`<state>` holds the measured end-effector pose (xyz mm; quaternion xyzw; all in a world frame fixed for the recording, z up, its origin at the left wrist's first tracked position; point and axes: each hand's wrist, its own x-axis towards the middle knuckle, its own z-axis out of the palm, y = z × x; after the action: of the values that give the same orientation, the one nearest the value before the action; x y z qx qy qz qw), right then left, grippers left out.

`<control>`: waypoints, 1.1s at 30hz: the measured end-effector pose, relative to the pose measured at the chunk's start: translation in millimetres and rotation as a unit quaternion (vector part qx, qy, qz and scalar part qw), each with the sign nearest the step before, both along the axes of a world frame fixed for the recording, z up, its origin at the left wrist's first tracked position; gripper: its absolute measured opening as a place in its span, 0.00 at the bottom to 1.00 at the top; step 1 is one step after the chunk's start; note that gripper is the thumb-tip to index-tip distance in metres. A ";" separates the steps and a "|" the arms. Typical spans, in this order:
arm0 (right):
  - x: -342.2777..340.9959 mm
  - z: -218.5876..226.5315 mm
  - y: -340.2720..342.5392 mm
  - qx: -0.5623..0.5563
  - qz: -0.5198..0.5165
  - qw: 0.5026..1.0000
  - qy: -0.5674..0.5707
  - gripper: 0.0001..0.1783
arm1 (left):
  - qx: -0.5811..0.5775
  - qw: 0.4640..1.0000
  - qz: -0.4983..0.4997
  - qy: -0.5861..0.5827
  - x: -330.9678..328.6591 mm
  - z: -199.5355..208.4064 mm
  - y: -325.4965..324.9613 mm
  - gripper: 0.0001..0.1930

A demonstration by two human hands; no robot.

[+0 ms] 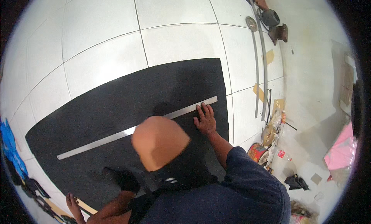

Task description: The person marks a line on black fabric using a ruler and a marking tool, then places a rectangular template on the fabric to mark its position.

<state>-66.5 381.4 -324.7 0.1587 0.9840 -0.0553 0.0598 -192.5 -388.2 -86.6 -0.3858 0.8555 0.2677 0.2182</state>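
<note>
A large black sheet with a curved far edge lies on the tiled floor. A long silvery metal ruler lies slantwise across it. My right hand is spread flat at the ruler's right end, with fingertips on its near edge. My left hand is low at the left, beside the sheet's near-left edge, fingers stretched out and nothing seen in them. A tan cap brim hides the middle of the ruler. Close to the left arm, a dark-covered shape, perhaps a foot, rests on the sheet.
Two long grey strips lie at the right near a dark round object. Plastic bags, a red roll or tin and scraps of tan tape line the wall's foot. Blue material lies at the far left.
</note>
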 end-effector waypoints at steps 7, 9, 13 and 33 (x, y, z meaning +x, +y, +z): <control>-31.3 27.5 -15.4 -0.055 -0.029 0.995 -0.072 0.36 | -0.234 0.861 -0.433 0.128 -42.4 -256.9 -85.7 0.39; -16.8 33.9 -10.9 -0.036 -0.041 0.995 -0.085 0.34 | -0.337 0.745 -0.554 0.157 -47.3 -284.4 -81.0 0.39; -16.3 44.0 -21.3 -0.035 -0.102 0.993 -0.052 0.30 | -0.250 0.874 -0.397 0.129 -63.0 -297.4 -44.2 0.40; 2.8 20.9 -4.1 -0.031 -0.244 0.969 0.035 0.31 | -0.201 0.907 -0.325 0.176 -91.2 -253.6 43.4 0.47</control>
<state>-63.8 377.3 -303.8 0.3897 0.9149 -0.1042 0.0146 -283.8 -344.8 -340.2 -0.0692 0.9936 0.0680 0.0571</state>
